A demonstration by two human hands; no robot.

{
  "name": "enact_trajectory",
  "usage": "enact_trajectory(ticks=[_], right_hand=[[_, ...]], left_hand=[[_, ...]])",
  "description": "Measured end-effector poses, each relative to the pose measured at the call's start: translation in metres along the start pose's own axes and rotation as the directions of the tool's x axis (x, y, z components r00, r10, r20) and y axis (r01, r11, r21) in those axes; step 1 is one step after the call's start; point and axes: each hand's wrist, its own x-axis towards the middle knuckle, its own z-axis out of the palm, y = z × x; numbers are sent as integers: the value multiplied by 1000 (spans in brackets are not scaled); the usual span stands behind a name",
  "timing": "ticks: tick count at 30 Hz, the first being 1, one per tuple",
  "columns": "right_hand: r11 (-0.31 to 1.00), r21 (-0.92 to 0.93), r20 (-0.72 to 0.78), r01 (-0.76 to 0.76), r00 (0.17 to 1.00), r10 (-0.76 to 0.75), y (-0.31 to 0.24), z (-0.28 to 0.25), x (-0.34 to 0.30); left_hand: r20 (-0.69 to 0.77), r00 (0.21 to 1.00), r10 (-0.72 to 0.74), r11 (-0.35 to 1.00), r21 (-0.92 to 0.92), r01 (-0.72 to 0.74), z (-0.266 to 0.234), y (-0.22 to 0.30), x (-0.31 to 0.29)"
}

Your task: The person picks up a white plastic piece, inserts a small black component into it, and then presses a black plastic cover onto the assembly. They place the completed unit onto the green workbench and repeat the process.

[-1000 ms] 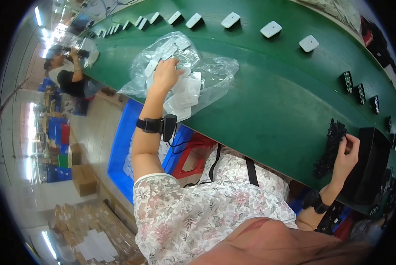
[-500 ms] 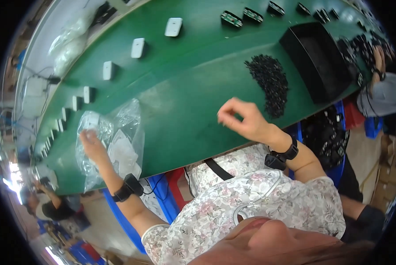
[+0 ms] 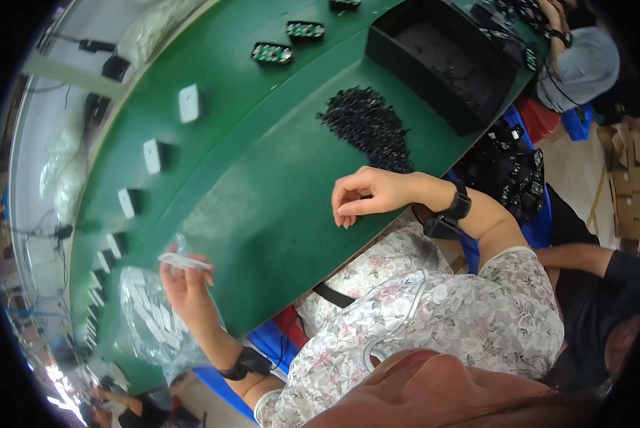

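My left hand [image 3: 194, 298] is raised beside the clear plastic bag [image 3: 129, 335]. Its fingers are closed on a thin white plastic cover [image 3: 184, 262], seen nearly edge-on. Several more white plastic pieces [image 3: 152, 317] lie in the bag, on the table's near left part. Over the table's front edge, my right hand [image 3: 370, 194] has its fingers curled toward the thumb. Whether anything small is between them is hidden. Just beyond that hand lies a heap of small black parts [image 3: 366, 125].
A black open box [image 3: 395, 68] stands right of the heap on the green table [image 3: 256, 192]. White-topped units [image 3: 189, 103] form a curved row along the far left; black housings with green circuit boards [image 3: 271, 53] continue it. A blue bin [image 3: 537, 232] of black parts and a co-worker [image 3: 580, 68] are at right.
My left hand has come out of the bag with a white plastic cover. My right hand's fingers have turned downward. The whole view has swung to the right.
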Motion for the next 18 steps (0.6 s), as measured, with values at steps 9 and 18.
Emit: enact_trajectory(ticks=[9,18], right_hand=[[995,-30,-61,-94,994,92,-12,-42,13],[729,-634,-170,257,874,-456,6,-7,58]], left_hand=[[192,950,-245,946,-169,278,76,-1,14],[759,644,93,961,101,-258,290,74,82]])
